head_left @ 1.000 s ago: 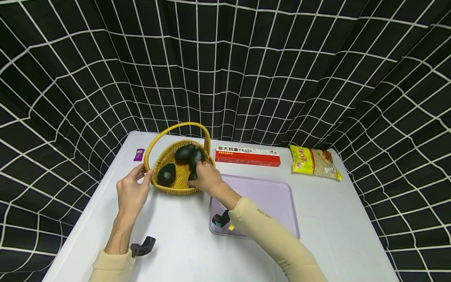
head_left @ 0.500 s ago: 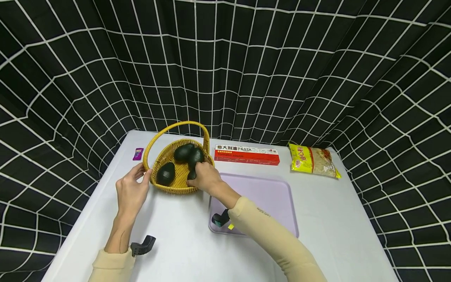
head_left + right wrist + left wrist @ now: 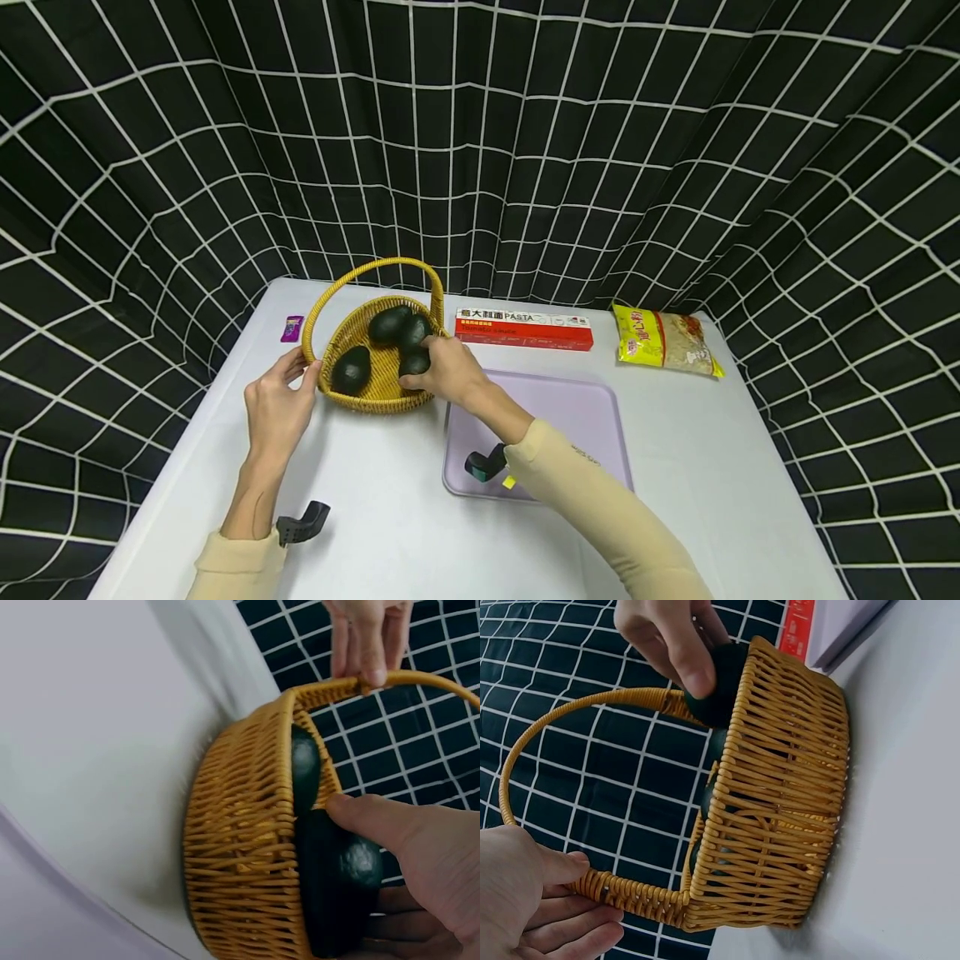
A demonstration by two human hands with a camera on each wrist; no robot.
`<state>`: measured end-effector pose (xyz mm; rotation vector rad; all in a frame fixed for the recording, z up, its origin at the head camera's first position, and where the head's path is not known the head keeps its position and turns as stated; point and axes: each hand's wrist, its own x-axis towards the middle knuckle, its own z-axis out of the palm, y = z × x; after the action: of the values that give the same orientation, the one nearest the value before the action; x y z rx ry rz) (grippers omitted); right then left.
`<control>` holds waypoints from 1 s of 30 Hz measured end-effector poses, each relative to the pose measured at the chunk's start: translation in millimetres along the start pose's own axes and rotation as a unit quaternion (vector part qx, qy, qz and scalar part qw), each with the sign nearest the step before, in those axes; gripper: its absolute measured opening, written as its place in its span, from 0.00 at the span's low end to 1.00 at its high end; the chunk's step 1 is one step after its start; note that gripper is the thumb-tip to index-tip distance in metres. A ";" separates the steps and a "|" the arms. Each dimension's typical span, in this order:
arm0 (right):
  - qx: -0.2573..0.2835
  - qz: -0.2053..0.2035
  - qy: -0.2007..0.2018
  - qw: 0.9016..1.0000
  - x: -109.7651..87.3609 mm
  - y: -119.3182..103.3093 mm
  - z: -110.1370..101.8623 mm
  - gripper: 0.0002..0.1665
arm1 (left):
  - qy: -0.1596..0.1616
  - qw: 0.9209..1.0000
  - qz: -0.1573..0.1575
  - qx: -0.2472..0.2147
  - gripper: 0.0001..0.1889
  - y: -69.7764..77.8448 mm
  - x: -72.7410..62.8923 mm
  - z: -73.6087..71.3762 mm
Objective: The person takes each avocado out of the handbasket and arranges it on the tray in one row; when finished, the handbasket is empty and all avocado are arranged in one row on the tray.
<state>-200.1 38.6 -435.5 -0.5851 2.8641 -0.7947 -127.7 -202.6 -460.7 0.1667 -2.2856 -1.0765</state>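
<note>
A yellow wicker basket [image 3: 386, 406] with an arched handle [image 3: 401, 261] stands at the back left of the table. My left hand [image 3: 281, 408] pinches the left foot of the handle between thumb and fingers. Inside lie several dark green avocados, one [image 3: 351, 371] at the left, another [image 3: 390, 326] at the back. My right hand [image 3: 453, 375] reaches over the right rim and grips an avocado [image 3: 415, 362]. In the right wrist view, the thumb lies along the gripped avocado [image 3: 337, 885] and the fingers are partly hidden behind it. The left wrist view shows this avocado [image 3: 724, 686] at the rim.
A lilac tray [image 3: 555, 417] lies right of the basket, under the right forearm. Behind it is a red and white pasta box [image 3: 523, 330], with a yellow food bag [image 3: 666, 342] farther right. A small purple packet [image 3: 292, 328] lies left of the basket. A dark grid curtain surrounds the table.
My right hand has shifted slightly right, and more of the avocado at its fingers shows. The left hand keeps its hold on the handle.
</note>
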 end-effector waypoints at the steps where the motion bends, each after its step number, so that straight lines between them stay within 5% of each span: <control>1: 0.005 -0.003 0.000 1.000 -1.0 0.4 -2.7 0.38 | -0.001 1.000 0.000 0.000 0.17 -0.1 0.0 -0.1; 17: 0.036 -0.078 0.014 0.996 -35.2 18.1 -48.5 0.32 | -0.002 1.000 -0.002 0.000 0.17 -0.8 0.5 -1.2; 30: 0.039 -0.067 0.026 0.997 -77.0 66.9 -44.0 0.43 | -0.003 1.000 -0.002 0.005 0.18 -1.8 0.4 0.8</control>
<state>-160.8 142.4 -431.9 -0.7638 2.8483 -0.9517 -128.6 -203.5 -462.2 0.1726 -2.2974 -1.0686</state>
